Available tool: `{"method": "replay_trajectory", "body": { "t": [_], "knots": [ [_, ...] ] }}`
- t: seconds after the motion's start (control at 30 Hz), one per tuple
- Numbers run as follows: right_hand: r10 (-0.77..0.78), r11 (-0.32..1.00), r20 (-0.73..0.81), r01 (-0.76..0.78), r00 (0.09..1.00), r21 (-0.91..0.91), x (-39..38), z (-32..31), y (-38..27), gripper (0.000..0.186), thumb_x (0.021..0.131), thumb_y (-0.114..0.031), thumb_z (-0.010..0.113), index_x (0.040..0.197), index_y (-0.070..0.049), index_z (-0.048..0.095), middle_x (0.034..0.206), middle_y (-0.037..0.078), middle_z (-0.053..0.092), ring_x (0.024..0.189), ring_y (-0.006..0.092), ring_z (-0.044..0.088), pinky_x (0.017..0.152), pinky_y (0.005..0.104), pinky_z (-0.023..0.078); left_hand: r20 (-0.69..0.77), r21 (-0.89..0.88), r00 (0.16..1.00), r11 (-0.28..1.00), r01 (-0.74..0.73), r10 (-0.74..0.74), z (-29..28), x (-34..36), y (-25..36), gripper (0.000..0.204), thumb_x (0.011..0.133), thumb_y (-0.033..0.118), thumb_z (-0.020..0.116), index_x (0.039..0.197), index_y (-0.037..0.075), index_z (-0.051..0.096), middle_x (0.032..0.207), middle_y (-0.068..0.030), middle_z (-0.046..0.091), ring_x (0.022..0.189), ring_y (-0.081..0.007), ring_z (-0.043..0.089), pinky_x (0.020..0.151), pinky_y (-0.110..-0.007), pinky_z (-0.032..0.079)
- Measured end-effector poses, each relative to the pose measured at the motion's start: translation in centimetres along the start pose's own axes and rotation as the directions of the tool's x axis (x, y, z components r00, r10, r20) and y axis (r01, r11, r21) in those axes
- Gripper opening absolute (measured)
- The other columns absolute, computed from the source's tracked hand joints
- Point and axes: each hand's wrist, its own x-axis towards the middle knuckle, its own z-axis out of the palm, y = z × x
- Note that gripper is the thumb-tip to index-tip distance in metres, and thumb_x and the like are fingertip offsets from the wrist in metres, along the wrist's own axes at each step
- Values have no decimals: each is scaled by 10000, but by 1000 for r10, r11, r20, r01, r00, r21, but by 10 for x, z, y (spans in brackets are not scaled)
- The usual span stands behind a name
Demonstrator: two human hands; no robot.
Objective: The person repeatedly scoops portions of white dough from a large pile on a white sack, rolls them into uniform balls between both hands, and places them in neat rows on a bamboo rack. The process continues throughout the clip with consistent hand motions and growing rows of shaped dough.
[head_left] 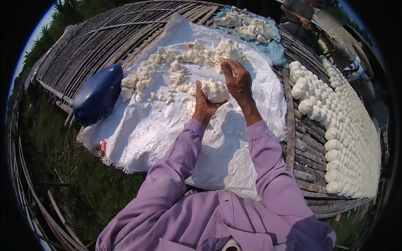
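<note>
Shaping stage. Left hand (204, 105) cups a white lump (215, 90) from below; right hand (237, 79) curls over its top, both closed on it, above the white sheet (167, 134). Finished balls (335, 125) lie right of the sheet; next, probably more pressing to round it.

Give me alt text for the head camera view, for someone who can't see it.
Two hands in lilac sleeves, left hand and right hand, press a white lump between them over a white sheet strewn with white crumbles. Rows of shaped white balls dry on the slatted platform at right; a blue container lies left.
</note>
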Motion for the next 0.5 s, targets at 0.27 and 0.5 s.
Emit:
{"method": "replay_trajectory", "body": {
  "t": [0.27,0.5],
  "knots": [
    [376,904,88,-386,923,183,-28,-11,25,460,1035,-429,530,1226,-44,694,1063,137,745,970,265,724,840,348,541,122,-56,991,997,54,-47,24,-4,-24,1113,780,880,547,1433,-9,391,1330,-197,563,1256,-392,570,1068,-599,455],
    [234,954,46,-238,971,181,-33,-50,9,431,1059,-411,509,1232,-67,702,1145,132,723,1129,258,673,935,351,524,90,-33,989,992,124,-121,29,-1,-51,967,837,812,567,1442,72,426,1393,-180,535,1303,-372,537,1071,-614,461]
  ]
}}
